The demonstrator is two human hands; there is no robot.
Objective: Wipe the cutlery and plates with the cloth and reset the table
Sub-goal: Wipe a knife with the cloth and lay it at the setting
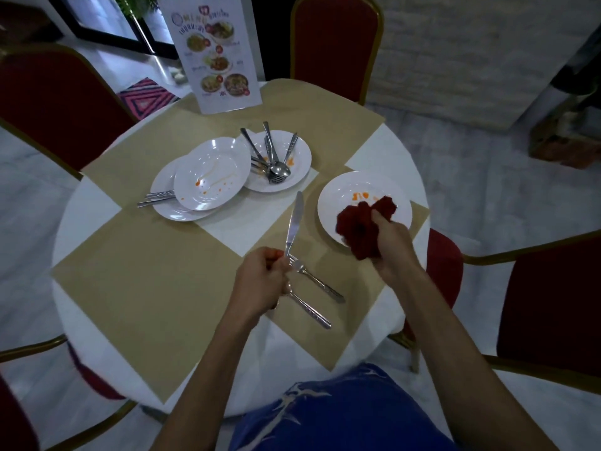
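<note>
Both forearms (pixel 214 359) are bare, and lower down the person wears a blue garment (pixel 341 424) printed with irregular white streaks.

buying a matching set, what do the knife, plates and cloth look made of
knife: polished metal, probably stainless steel, silver gleam
plates: glossy white, ceramic or melamine, unclear which
cloth: soft dark red fabric, crumpled in folds
</note>
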